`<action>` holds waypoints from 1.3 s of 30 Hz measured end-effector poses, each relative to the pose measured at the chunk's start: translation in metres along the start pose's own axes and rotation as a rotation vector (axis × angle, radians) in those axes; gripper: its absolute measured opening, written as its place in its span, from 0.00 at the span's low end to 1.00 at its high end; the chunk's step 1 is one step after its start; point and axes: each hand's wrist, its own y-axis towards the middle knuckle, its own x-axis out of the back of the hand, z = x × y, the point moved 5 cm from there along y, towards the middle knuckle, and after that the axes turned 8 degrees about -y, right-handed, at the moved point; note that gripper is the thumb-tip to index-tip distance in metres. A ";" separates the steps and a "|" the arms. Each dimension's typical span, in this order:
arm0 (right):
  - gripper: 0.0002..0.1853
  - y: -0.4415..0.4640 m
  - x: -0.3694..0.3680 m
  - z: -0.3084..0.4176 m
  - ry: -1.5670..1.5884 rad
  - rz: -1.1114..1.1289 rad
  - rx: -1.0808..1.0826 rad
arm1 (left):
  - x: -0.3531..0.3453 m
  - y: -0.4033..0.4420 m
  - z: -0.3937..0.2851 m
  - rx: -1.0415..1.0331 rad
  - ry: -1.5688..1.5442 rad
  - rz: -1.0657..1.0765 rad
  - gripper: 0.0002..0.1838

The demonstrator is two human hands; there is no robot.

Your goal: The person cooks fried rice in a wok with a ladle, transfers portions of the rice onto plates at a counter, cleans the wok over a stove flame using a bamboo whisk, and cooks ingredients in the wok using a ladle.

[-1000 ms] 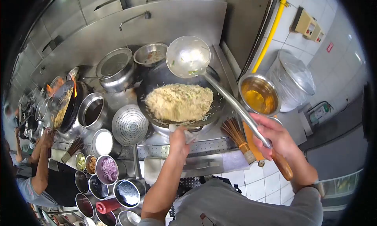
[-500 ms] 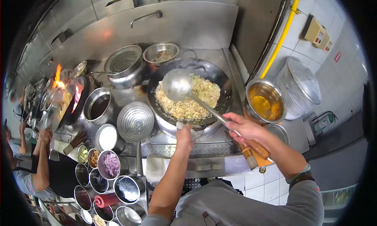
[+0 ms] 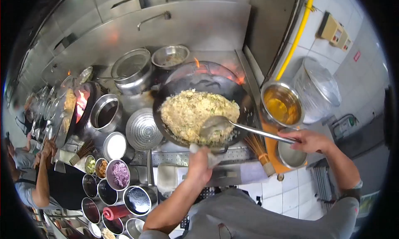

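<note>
A large dark wok [image 3: 245, 110] holds a mound of fried rice [image 3: 195, 110] with green bits in it. My left hand [image 3: 199, 164] is closed around a pale cloth [image 3: 213, 159] at the wok's near edge, by its loop handle. The wok is tilted, and its far side shows away from the burner [image 3: 201, 68]. My right hand [image 3: 307, 140] grips the handle of a steel ladle [image 3: 216, 126], whose bowl rests in the right part of the rice.
Left of the wok are a perforated strainer [image 3: 144, 129], a pot of dark liquid [image 3: 104, 110] and several ingredient containers. At right stand a pot of yellow oil [image 3: 282, 104] and a bamboo brush [image 3: 262, 156]. A co-worker's arm [image 3: 43, 176] is at far left, near flames [image 3: 82, 102].
The wok has shifted toward me off the burner, exposing flames behind it. The ladle bowl has moved down and right into the rice, and my right hand has moved right.
</note>
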 end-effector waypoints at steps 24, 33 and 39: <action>0.24 0.139 -0.097 0.010 1.386 -0.025 -0.344 | 0.039 0.108 0.013 -0.078 0.041 0.040 0.12; 0.27 0.039 -0.015 0.001 -0.134 -0.521 0.033 | 0.027 0.093 -0.002 0.135 0.080 0.007 0.15; 0.31 -0.015 0.019 -0.010 0.179 0.058 -0.222 | 0.008 0.007 -0.003 0.034 0.034 -0.041 0.11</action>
